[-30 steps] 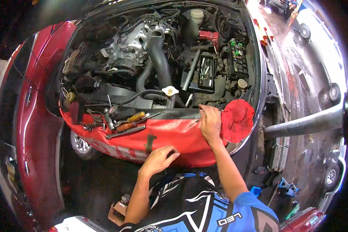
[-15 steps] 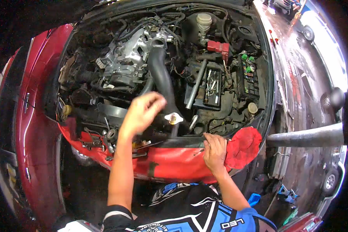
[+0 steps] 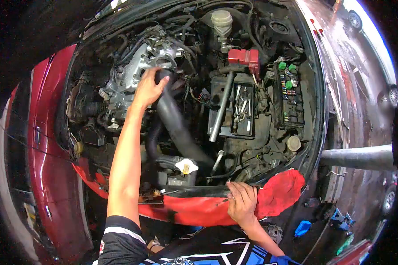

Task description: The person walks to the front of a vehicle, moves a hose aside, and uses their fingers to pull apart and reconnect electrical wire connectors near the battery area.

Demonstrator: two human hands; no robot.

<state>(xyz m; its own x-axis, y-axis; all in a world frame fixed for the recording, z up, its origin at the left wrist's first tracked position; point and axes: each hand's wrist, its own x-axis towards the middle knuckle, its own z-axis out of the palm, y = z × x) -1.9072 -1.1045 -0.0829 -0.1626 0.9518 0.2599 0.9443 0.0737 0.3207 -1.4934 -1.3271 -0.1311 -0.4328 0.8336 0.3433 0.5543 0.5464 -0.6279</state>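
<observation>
My left hand (image 3: 150, 88) reaches into the engine bay, its fingers and thumb around the upper end of a thick black hose (image 3: 177, 119), beside the silver intake manifold (image 3: 135, 70). My right hand (image 3: 242, 202) rests on the front edge of the bay, fingers bent over the black rim, next to a red cloth (image 3: 281, 194). A red cover (image 3: 199, 210) drapes over the car's front. The white-metal radiator cap (image 3: 187, 166) sits near the hose's lower end.
A black tray (image 3: 243, 110) of small tools lies right of a metal pipe (image 3: 222, 106). Farther right is an open fuse box (image 3: 288, 95). A red car (image 3: 57, 154) stands at the left, and a grey post (image 3: 358, 157) at the right.
My left hand has moved from below the front cover, up and forward, onto the hose's upper end. My right hand stays on the front edge. The view has shifted closer over the engine.
</observation>
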